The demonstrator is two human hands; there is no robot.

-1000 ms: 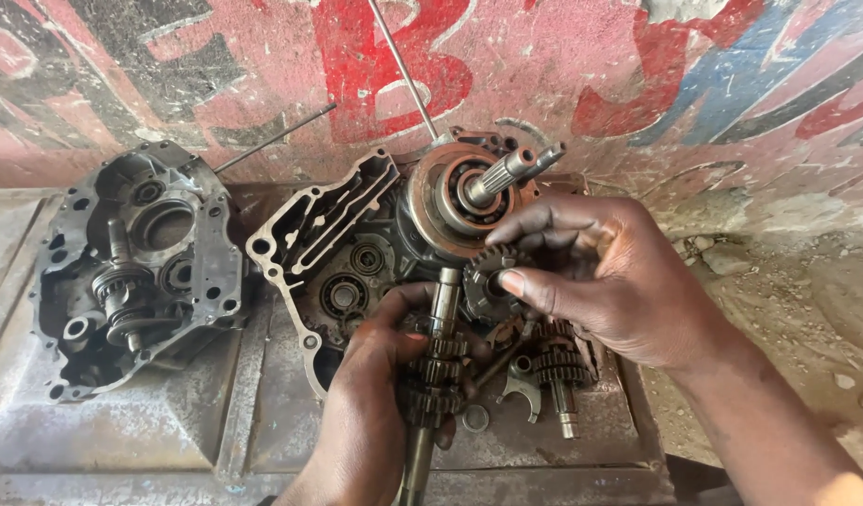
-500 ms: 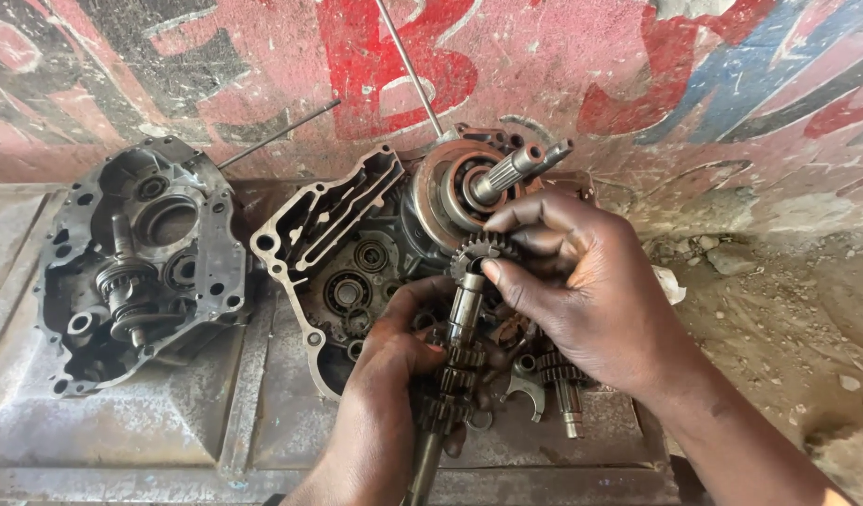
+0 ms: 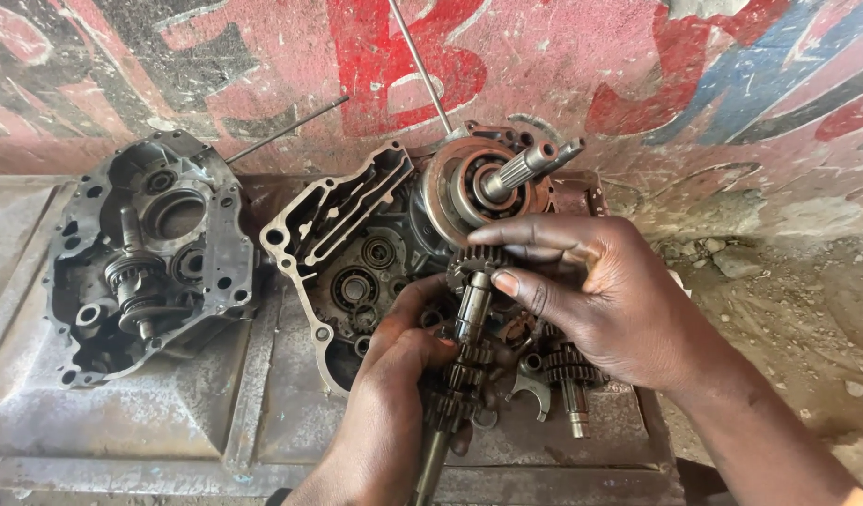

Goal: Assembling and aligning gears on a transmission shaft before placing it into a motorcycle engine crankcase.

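- Steel, dark with oil: a small toothed gear (image 3: 476, 265) sits at the upper end of a gear shaft (image 3: 461, 361), and the fingers (image 3: 517, 284) of the right hand (image 3: 600, 300) are closed around this gear, thumb on the near side, index finger over the top.
- Left hand (image 3: 398, 394) grips the same shaft lower down, fingers wrapped on its stacked, ridged gears; the shaft stands nearly upright, a little tilted.
- Right wrist comes in from the lower right, the left one from below.
- Behind the hands lies an open crankcase half (image 3: 342, 248) of grey cast metal, with round bearing seats and a splined crankshaft (image 3: 516, 173).
- Second gear shaft (image 3: 572, 384) and a shift fork (image 3: 534, 394) lie just beside the hands.
- Another case half (image 3: 216, 234) rests well apart at the left on the rusty, dented metal table (image 3: 150, 412).
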